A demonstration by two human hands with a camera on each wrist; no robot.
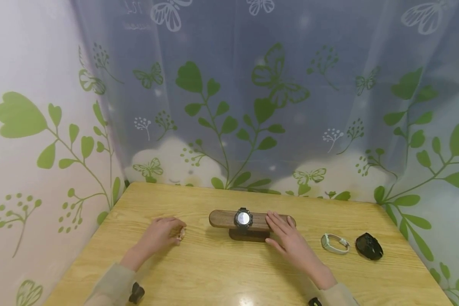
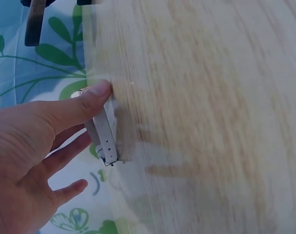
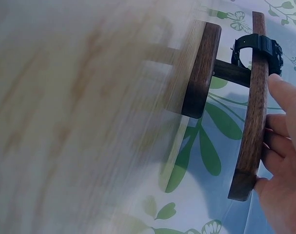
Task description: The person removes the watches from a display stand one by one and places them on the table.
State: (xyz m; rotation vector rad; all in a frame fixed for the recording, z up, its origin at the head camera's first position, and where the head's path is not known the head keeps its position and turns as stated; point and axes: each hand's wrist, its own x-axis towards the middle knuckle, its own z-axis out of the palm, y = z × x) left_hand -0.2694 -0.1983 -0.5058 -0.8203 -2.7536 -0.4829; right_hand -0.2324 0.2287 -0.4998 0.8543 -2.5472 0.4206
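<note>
My left hand [image 1: 162, 234] pinches a light-strapped wristwatch [image 2: 105, 134] between thumb and fingers, over the left part of the table. Punched holes and a buckle show on its strap in the left wrist view. A dark wooden watch stand [image 1: 223, 218] stands at the middle of the table, its long rounded bar raised on a base. Around the bar is a black round-faced watch [image 1: 243, 218], its face lit. My right hand [image 1: 290, 240] rests on the right part of the bar with fairly straight fingers. In the right wrist view, the thumb and fingers [image 3: 279, 124] lie along the bar's top face.
Right of the stand, a pale green banded watch [image 1: 335, 244] lies on its side on the wooden table [image 1: 214, 272]. Beside it sits a black watch [image 1: 369, 246] with its strap looped. A curtain [image 1: 229, 106] printed with leaves and butterflies hangs behind the table's back edge.
</note>
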